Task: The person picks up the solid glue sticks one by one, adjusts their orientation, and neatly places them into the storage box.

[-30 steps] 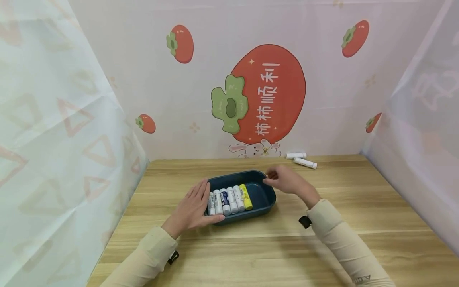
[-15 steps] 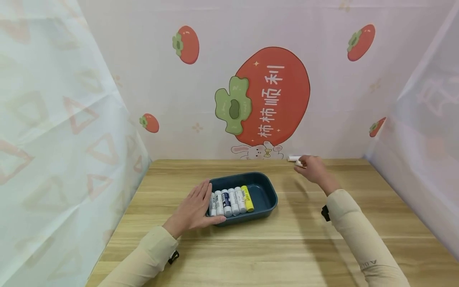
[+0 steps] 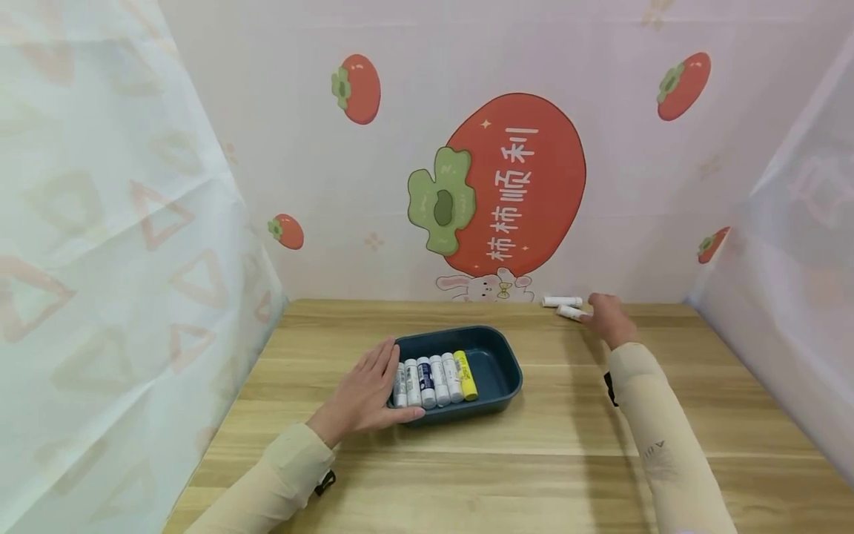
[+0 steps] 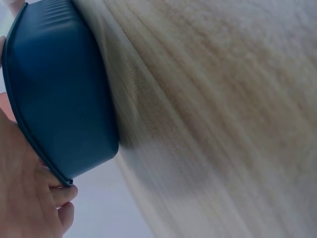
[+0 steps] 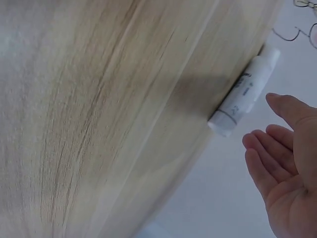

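Note:
In the head view, my left hand (image 3: 363,389) lies along the left end of a dark blue tray (image 3: 503,363), thumb across the front rim and fingers extended over the left side. The left wrist view has the same hand (image 4: 25,183) at the rim of the tray (image 4: 59,94). Inside the tray several glue sticks lie side by side, mostly white-capped, with a yellow glue stick (image 3: 465,376) at the right end. My right hand (image 3: 608,319) is at the table's back, beside a white glue stick (image 3: 571,312). In the right wrist view its fingers are parted, close to a glue stick (image 5: 246,91).
Another white glue stick (image 3: 562,301) lies at the back edge of the wooden table (image 3: 480,475), against the printed backdrop (image 3: 333,245). White sheets hang on the left (image 3: 120,222) and right.
The right hand has moved from the tray's right end back and right to the loose glue sticks. The left hand stays on the tray. The head view has shifted slightly.

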A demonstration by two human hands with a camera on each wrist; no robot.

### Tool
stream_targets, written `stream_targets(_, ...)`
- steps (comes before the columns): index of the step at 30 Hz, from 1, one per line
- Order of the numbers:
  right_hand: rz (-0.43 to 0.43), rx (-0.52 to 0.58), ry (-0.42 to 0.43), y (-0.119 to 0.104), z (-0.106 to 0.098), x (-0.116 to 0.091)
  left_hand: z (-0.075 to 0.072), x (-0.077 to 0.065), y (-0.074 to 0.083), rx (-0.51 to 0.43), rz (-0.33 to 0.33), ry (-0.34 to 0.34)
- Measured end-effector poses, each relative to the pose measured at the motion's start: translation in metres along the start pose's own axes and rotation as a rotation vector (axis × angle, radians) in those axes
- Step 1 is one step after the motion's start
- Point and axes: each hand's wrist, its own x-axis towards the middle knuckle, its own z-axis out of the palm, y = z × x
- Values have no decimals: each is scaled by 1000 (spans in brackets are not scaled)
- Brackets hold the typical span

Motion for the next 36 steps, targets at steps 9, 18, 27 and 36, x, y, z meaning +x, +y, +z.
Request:
stream_targets(9, 48, -4, 11, 9, 11, 3, 1, -1, 1, 2, 1, -7)
stream_targets(18, 18, -45, 40, 21, 28, 9, 0, -2, 2, 0, -6, -7)
stream_targets(27, -109, -6, 58, 13, 10, 8, -2, 0, 2, -20, -4, -2)
stream_targets(36, -250, -12, 10, -19, -15, 8, -3, 1, 1, -28, -4, -5)
